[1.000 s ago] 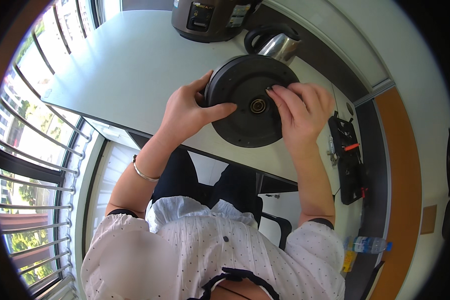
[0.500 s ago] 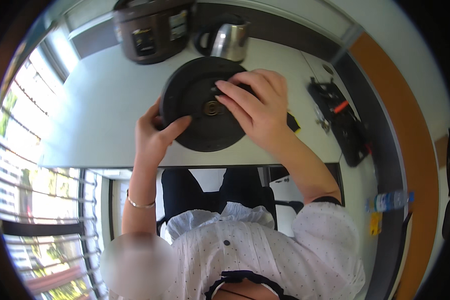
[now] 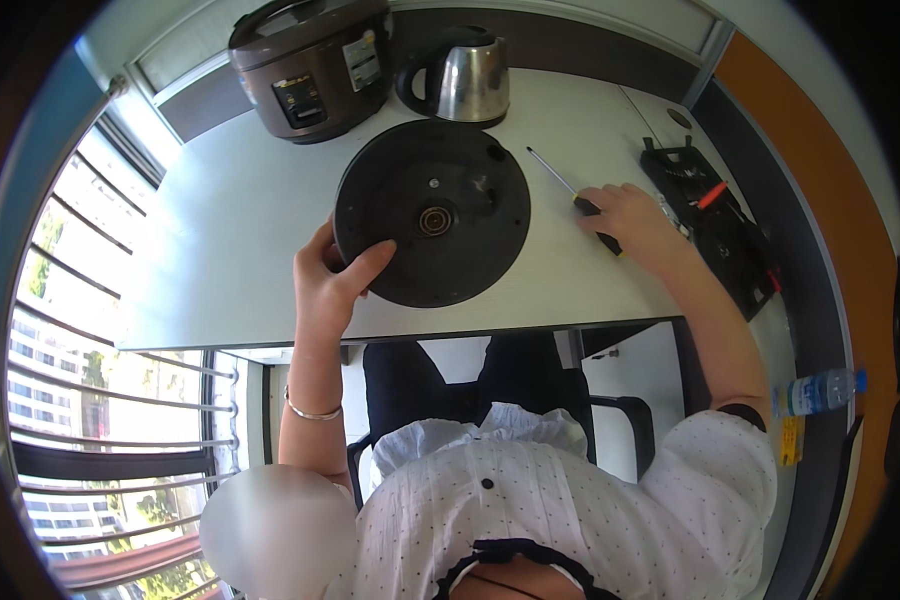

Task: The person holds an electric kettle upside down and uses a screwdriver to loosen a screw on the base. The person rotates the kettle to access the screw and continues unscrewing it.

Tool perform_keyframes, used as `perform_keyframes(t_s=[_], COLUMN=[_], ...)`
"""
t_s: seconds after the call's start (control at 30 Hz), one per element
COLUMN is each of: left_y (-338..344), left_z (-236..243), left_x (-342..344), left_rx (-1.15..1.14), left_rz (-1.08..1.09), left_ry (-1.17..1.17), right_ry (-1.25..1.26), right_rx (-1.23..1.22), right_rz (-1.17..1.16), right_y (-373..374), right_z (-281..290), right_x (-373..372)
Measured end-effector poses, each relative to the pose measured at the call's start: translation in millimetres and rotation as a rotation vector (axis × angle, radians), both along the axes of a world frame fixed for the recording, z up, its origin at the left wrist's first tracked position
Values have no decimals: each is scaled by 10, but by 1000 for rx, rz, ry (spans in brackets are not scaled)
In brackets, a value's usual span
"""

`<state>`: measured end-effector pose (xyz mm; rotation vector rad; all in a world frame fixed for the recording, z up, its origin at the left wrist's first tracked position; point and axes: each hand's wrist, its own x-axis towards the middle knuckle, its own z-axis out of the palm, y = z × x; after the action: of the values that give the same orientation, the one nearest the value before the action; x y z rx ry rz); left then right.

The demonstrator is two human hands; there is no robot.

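Note:
My left hand (image 3: 335,275) grips the left edge of a black round kettle base (image 3: 390,180), thumb on its face and the other fingers partly hidden behind. The base is held up and tilted toward me, showing brass-coloured rings at its middle and a small screw (image 3: 433,183) just above them. To the right, my right hand (image 3: 632,222) is closed over the black and yellow handle of a screwdriver (image 3: 592,210). The screwdriver lies on the white table, its thin shaft pointing away to the far left.
At the back stand a brown rice cooker (image 3: 310,75) and a steel kettle (image 3: 470,80). An open black tool case (image 3: 715,220) with a red-handled tool lies at the right. Beyond it is a plastic bottle (image 3: 820,392). The table's front edge (image 3: 450,335) runs before my lap.
My right hand has left the face of the kettle base and moved right, onto the screwdriver. My left hand still holds the base.

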<state>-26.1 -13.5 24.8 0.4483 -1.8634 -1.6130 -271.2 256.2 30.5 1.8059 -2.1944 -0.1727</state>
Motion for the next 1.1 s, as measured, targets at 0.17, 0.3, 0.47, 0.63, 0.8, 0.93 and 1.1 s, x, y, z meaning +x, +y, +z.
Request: perform_keyframes(t_s=[0.17,0.3,0.47,0.63,0.8,0.93,1.1], left_y=[15,23,38,37,45,55,2], left_z=[22,26,31,38,48,62,-13], left_x=[22,15,9,18,22,62,46], left_rx=[18,16,15,16,13,10,-8], left_rz=[1,-4,-13,-10,-11,2,6], left_ry=[-15,-17,6,2,-49,-58,-76], right_ry=[146,195,186,-68,-513,-884,-918], right_rx=[256,402,327,-252,-1154,-1527,-1477], right_rz=[55,121,208,134,183,268,493], right_y=[-10,-70,-103,-104,-94,-76,-68], right_z=[20,115,148,245,381,579,339], right_x=[-194,-260,-377,-406,0,737,1224])
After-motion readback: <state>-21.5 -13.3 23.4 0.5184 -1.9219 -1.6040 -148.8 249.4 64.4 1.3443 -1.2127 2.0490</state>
